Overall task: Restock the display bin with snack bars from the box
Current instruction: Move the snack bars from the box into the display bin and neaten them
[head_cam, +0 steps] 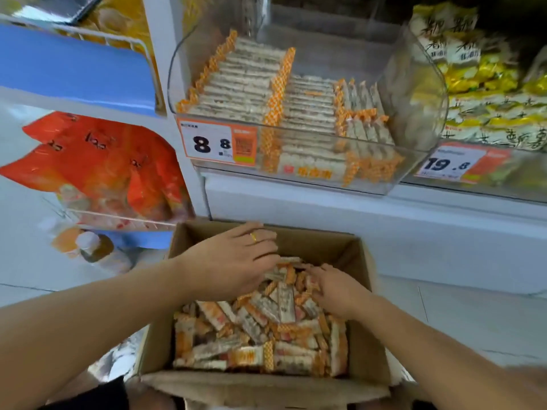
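In the box point(364, 335), open on the floor below the shelf, loose snack bars point(251, 338) lie heaped. Both hands reach into the heap at its far end: the left hand point(233, 261), wearing a ring, has its fingers bent down onto the bars; the right hand point(334, 288) seems to curl round a few, though blur hides the grip. Above, the clear bin point(420, 93) holds neat rows of bars, its right end unfilled, with a price tag point(217, 143) in front.

white shelf ledge point(384, 220), clear display bin point(414, 93) on it, neighbouring bin point(527, 190) alongside
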